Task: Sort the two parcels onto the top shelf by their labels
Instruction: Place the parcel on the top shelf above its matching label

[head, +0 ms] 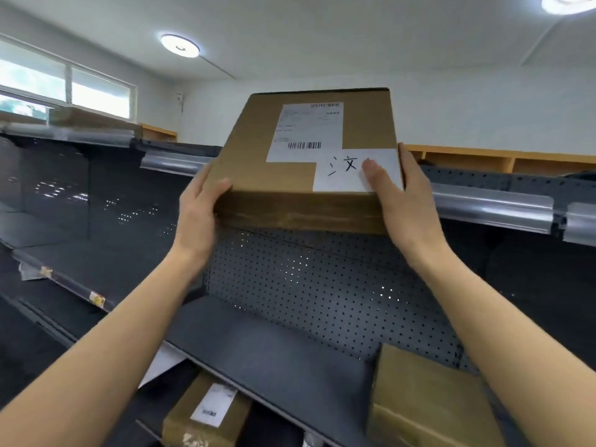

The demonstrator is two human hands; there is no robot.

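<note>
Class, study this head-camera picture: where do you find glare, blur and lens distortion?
Head view: the round ceiling lamp and bright window are blown out; the grey metal shelf rails bow from wide-angle distortion; the right hand has a motion-blurred thumb over the white handwritten label on the brown cardboard parcel; small print on the printed shipping label is unreadable.

Single head cam, wide-angle, no second view so no overlap. It's tilted upward and forward: ceiling lights (180, 45) sit high above the fingers (374, 171), top shelf edge (490, 206) runs level with them, lower shelf (274, 359) below. Close range, both forearms fill the lower frame. Edges bow from lens distortion.
</note>
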